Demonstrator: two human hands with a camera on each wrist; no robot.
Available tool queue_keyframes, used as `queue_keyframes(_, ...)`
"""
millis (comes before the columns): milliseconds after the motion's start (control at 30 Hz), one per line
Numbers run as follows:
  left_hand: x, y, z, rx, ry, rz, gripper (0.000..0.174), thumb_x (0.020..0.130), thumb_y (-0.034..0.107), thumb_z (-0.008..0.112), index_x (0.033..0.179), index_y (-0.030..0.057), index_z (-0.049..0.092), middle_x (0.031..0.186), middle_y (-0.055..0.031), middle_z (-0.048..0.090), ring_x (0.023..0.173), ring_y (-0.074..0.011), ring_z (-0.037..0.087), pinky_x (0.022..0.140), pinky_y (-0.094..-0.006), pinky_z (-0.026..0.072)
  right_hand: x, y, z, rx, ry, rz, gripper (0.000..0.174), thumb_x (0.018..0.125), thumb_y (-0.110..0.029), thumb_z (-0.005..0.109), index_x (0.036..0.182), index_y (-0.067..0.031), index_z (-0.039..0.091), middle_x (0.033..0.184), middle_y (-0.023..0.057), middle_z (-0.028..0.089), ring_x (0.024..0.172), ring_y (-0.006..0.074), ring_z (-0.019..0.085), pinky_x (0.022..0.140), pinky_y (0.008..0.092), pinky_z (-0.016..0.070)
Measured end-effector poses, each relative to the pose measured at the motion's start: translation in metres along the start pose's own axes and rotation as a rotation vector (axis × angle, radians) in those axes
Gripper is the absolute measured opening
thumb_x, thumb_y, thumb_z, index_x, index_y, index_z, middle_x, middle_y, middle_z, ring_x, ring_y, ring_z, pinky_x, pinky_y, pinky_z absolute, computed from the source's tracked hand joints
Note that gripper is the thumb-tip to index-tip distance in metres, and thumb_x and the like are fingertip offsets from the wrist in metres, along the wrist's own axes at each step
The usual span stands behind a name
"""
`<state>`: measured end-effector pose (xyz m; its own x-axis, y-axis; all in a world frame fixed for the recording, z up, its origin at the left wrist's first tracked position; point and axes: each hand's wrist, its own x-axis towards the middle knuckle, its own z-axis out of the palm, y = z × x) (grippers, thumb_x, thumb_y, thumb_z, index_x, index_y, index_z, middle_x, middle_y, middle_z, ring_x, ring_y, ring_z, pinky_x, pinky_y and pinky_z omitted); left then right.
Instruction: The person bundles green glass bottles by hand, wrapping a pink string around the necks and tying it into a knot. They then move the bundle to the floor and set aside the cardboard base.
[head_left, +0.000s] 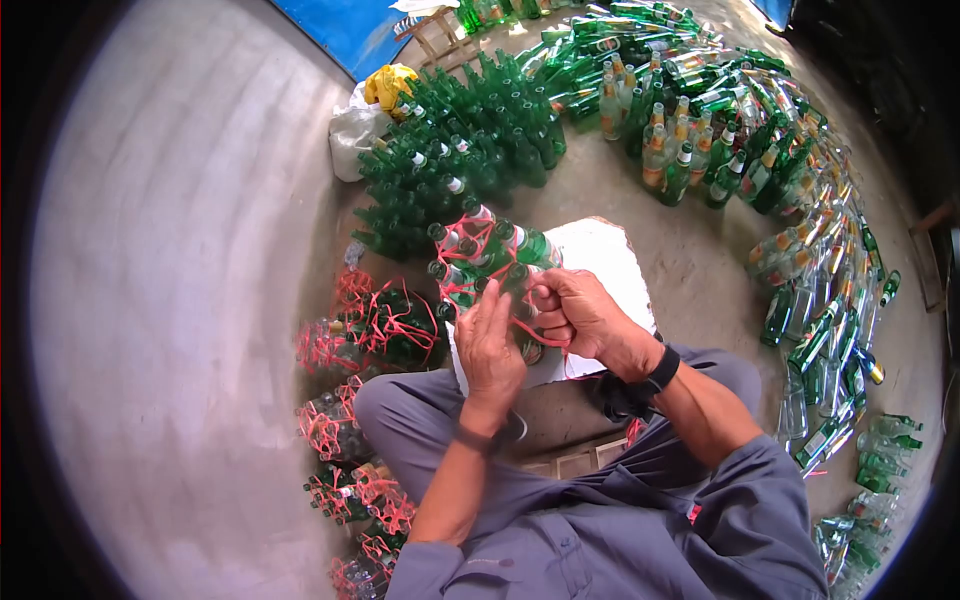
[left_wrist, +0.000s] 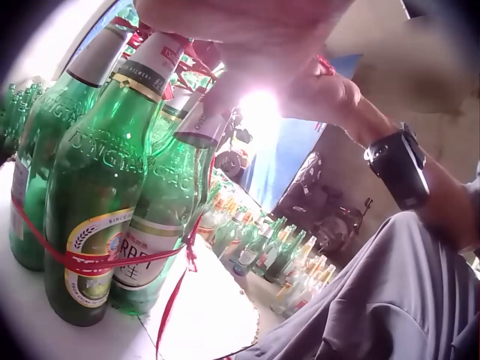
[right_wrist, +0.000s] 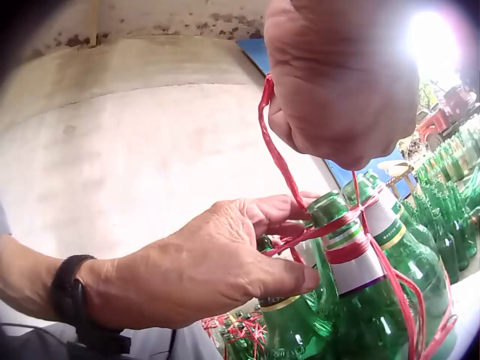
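Looks like I'm mid-lashing: right hand gripping red twine, left hand straight-fingered against the green Tsingtao bottles bunched on the white slab. Next probably calls for a tight cinch.

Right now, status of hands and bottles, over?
Right hand gripping red strap. Left hand at bottle necks. Green Tsingtao bottles upright, strapped together. No obstruction visible.

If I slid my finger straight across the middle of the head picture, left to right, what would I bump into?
Pale wall → red-tied bottles on the floor → bottle bundle in front of the person → right grip → black wristband → big spread of bottles.
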<state>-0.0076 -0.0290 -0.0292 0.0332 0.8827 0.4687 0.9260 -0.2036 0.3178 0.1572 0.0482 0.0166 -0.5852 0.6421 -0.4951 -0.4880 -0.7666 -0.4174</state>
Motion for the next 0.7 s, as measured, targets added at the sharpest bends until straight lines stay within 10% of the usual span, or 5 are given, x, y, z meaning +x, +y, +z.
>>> queue_keyframes(700,0.01,-0.053,-0.043,-0.147,-0.155,0.19,0.057,0.077,-0.001,0.068,0.133,0.0085,0.064,0.143,-0.007,0.059,0.124,-0.0298,0.055,0.109,-0.0464,0.0395,-0.008,0.011,0.003,-0.132,-0.024,0.061,0.026,0.096,-0.017,0.055,0.071,-0.0135,0.046,0.058,-0.0077,0.032,0.043,0.0063,0.024,0.039,0.0269,0.0177)
